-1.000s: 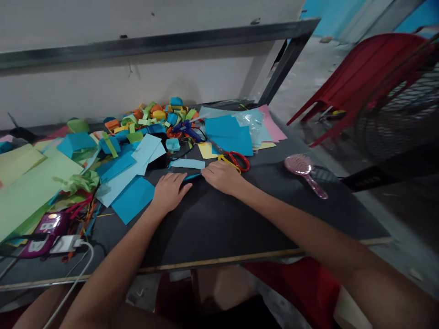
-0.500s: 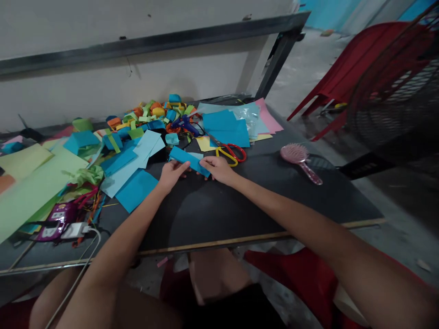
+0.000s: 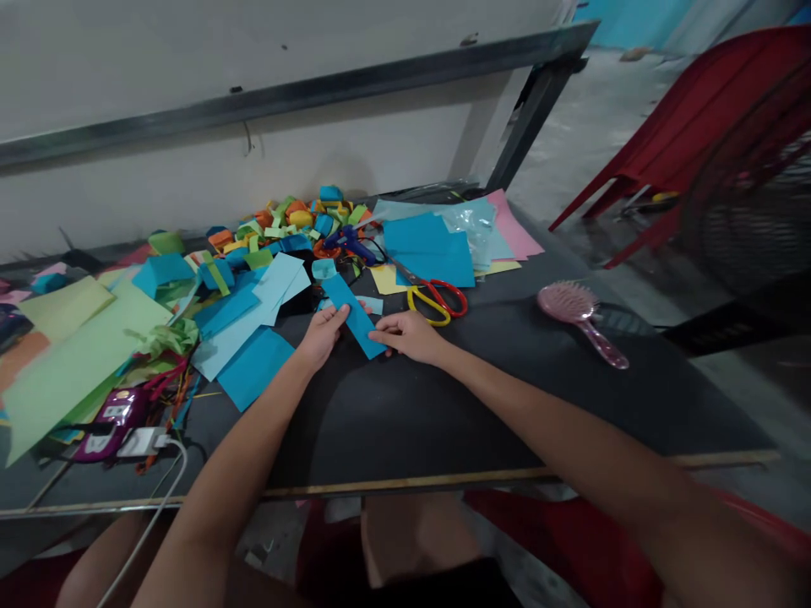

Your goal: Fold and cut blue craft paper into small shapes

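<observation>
Between both hands, above the dark table (image 3: 443,422), I hold a strip of blue paper (image 3: 352,314) at a slant. My left hand (image 3: 323,336) pinches its left edge, thumb on top. My right hand (image 3: 409,336) grips the lower right end between thumb and fingers. Just beyond the strip lies a small light blue paper piece (image 3: 372,306), partly covered. Scissors (image 3: 437,302) with one red and one yellow handle loop rest beyond my right hand. A blue glue gun (image 3: 351,242) lies farther back.
Coloured paper sheets (image 3: 82,363) and a purple power strip (image 3: 114,422) with a white charger (image 3: 143,441) cover the left side. Small folded paper pieces (image 3: 272,228) pile at the back. Blue sheets (image 3: 431,249) and a pink hairbrush (image 3: 579,314) lie right. A fan (image 3: 753,186) stands beyond.
The blue strip has turned to a steeper slant, its near end now closer to me. Both hands still hold it. The whole view has shifted slightly.
</observation>
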A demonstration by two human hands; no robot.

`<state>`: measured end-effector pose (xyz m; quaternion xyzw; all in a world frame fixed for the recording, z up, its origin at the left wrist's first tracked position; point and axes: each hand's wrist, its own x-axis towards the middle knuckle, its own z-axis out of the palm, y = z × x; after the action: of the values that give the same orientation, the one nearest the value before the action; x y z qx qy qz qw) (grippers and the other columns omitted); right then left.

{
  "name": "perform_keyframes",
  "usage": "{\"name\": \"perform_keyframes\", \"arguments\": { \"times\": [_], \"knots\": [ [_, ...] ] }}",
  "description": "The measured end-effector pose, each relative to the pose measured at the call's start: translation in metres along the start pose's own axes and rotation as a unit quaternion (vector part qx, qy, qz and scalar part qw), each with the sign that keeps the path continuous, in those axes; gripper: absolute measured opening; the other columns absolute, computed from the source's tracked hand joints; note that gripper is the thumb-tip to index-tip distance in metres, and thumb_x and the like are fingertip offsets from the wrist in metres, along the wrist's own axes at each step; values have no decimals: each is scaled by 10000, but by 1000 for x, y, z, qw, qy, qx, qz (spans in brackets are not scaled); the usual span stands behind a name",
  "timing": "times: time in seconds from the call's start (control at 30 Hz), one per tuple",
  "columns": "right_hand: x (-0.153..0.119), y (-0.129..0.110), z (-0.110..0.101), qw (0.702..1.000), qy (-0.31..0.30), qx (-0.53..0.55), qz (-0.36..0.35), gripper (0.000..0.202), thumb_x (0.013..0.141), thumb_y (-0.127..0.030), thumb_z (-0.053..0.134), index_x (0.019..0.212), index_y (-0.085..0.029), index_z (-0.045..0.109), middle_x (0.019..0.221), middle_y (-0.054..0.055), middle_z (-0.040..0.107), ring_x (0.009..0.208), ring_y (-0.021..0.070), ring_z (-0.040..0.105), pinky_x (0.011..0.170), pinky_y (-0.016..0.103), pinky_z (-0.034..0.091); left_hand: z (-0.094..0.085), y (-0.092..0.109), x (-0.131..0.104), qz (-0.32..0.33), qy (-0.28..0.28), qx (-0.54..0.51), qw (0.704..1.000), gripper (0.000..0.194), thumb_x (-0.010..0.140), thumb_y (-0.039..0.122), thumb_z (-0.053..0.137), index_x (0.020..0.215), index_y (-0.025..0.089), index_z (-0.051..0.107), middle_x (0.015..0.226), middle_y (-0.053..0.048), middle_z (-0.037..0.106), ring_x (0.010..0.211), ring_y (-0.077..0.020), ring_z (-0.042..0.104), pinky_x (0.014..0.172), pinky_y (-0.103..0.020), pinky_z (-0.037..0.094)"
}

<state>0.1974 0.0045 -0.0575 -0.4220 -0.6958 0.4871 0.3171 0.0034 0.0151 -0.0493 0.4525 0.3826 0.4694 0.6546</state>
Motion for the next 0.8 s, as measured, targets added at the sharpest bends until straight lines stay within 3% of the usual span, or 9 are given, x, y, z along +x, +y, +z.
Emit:
{"name": "perform_keyframes", "arguments": {
  "times": [0.1, 0.3, 0.53, 0.8],
  "knots": [
    [-1, 0, 0, 1000, -4, 12, 1, 308, 793, -467, 648, 690, -180, 611, 571, -13, 605, 501, 139, 629, 484, 226, 438, 0, -2, 0, 10, 2, 41, 999, 480, 655, 542, 770, 925, 147, 740, 900, -94, 756, 869, -246, 696, 836, -370, 526],
    [-1, -3, 0, 999, 9, 18, 36, 342, 775, -515, 654, 712, -180, 628, 559, -2, 606, 512, 142, 622, 451, 218, 420, -1, -7, -1, 38, 25, 199, 979, 357, 680, 517, 753, 705, 162, 733, 693, -36, 720, 740, -212, 669, 754, -337, 523],
    [-3, -6, -1, 999, -13, 29, 25, 362, 800, -525, 626, 740, -169, 654, 667, 53, 699, 528, 115, 598, 476, 221, 423, 1, -4, -2, 0, 15, 64, 998, 442, 609, 526, 792, 804, 131, 756, 831, -91, 761, 801, -246, 705, 817, -378, 541],
    [-2, -1, -2, 1000, -19, 7, 2, 309, 824, -470, 618, 741, -174, 654, 659, 37, 697, 546, 120, 612, 528, 235, 463, -2, -9, 4, 23, 28, 67, 997, 386, 643, 493, 787, 788, 137, 742, 796, -70, 752, 761, -217, 696, 800, -376, 545]
  ]
}}
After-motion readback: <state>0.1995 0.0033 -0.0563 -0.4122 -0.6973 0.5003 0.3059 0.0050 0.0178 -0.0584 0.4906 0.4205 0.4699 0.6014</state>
